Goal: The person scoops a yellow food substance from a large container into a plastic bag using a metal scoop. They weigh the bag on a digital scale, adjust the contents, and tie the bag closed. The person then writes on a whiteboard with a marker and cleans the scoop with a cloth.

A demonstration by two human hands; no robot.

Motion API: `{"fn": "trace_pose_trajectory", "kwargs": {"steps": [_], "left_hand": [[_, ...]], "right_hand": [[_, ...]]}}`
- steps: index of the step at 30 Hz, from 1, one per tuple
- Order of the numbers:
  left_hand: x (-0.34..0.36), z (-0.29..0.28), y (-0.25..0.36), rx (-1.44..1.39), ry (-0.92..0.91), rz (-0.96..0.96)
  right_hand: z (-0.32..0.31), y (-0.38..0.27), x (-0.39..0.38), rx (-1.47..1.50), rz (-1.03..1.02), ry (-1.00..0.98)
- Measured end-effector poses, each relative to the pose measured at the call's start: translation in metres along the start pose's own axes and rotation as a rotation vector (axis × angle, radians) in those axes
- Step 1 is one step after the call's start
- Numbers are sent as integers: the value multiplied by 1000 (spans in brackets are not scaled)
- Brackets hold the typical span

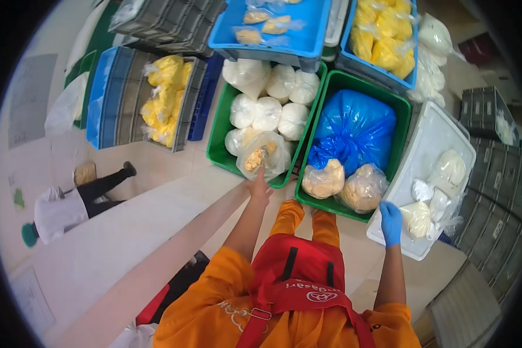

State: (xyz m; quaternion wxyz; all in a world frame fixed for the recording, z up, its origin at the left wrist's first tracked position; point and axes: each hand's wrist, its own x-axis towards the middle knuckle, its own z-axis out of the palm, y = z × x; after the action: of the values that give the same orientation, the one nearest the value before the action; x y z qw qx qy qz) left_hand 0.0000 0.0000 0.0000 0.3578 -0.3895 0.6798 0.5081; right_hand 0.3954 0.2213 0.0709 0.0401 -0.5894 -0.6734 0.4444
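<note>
Bare left hand (260, 191) at a clear plastic bag of orange-tan pieces (253, 160), near centre.
The bag sits against rounded white bags (267, 111) in a green plastic crate (219, 126) at 12 o'clock, probably for easy reach; one finger extends onto it, any pinch unclear. At 2, another green plastic crate (405, 126) holds a gathered blue plastic sack (356, 124) and two tan bags (323, 178). The blue-gloved right hand (391, 223) curls beside a white plastic tray (424, 134) at 3; I cannot tell whether its fingers grip.

At the upper right, a blue crate (374, 77) holds bulging yellow bags (388, 43). More yellow bags (163, 110) fill a grey crate (195, 95) at the upper left. A co-worker (55, 213) in a white top, dark trousers and green cap (29, 234) is at far left, near a papered wall (30, 152). Grey crates (490, 191) line the far right.
</note>
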Motion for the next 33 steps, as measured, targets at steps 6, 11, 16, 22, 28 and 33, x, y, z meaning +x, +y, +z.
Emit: {"fn": "trace_pose_trajectory", "kwargs": {"steps": [6,11,16,22,28,33], "left_hand": [[8,-2,31,52,-112,295],[-93,-42,78,-153,-297,495],[-230,-120,62,-301,-442,555],[-322,-232,7,-503,-695,594],[-380,-320,-72,-787,-506,563],[-389,-377,-101,-857,-388,510]], "right_hand": [[0,3,-68,60,-28,-96],[-12,-38,-72,18,-199,-182],[-28,-62,-56,-163,-337,-275],[-10,-47,-62,-317,-334,-428],[65,-42,-81,-510,-532,-660],[148,10,-32,-807,-1388,-627]]}}
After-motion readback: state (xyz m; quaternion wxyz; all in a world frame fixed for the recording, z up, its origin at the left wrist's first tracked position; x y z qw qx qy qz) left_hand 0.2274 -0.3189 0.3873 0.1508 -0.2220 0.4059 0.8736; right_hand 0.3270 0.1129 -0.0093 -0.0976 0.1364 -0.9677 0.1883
